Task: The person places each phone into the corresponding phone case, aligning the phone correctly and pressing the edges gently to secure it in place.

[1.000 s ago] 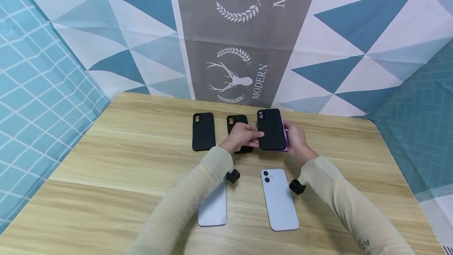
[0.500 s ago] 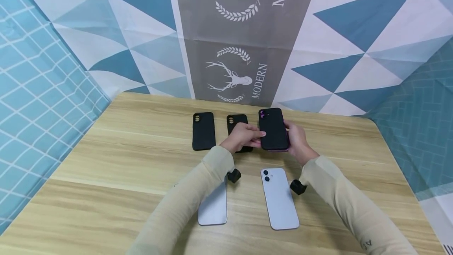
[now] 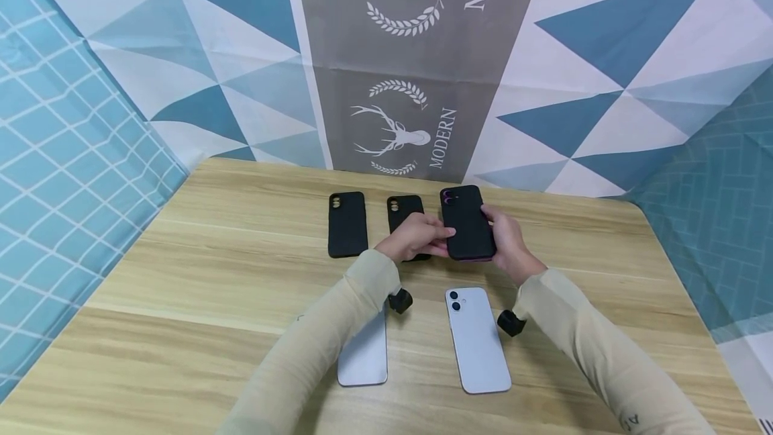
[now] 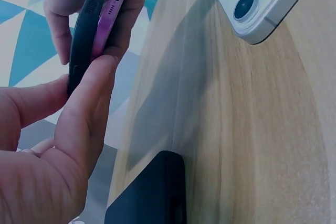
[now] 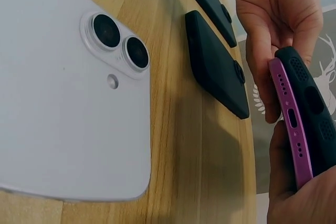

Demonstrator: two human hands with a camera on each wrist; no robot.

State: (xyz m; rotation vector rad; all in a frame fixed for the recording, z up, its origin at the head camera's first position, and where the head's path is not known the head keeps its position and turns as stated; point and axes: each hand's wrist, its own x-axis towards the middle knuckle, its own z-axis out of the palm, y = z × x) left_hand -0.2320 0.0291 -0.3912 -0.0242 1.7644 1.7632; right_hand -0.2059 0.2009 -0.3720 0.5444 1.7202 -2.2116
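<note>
Up off the table, a black phone case [image 3: 468,223] lies over the back of a magenta phone [image 5: 290,116]. Both wrist views show the phone's bottom edge, with its charging port, beside the case's edge, a narrow gap between them. My left hand [image 3: 418,233] pinches the left side, thumb on the case's back. From the right, my right hand [image 3: 510,242] grips the other long side of the pair, its thumb at the case's edge. A second black case [image 3: 406,209] lies on the table partly under my left hand.
Another black case [image 3: 347,223] lies further left on the wooden table [image 3: 211,274]. Nearer to me are a white phone [image 3: 479,341], camera side up, and a second pale phone [image 3: 364,358] partly hidden by my left sleeve. Patterned cloth [image 3: 398,39] hangs behind the table.
The case has shifted slightly right and toward me over the phone, and the magenta strip at its right side has gone from sight. My right thumb now lies at the case's right edge.
</note>
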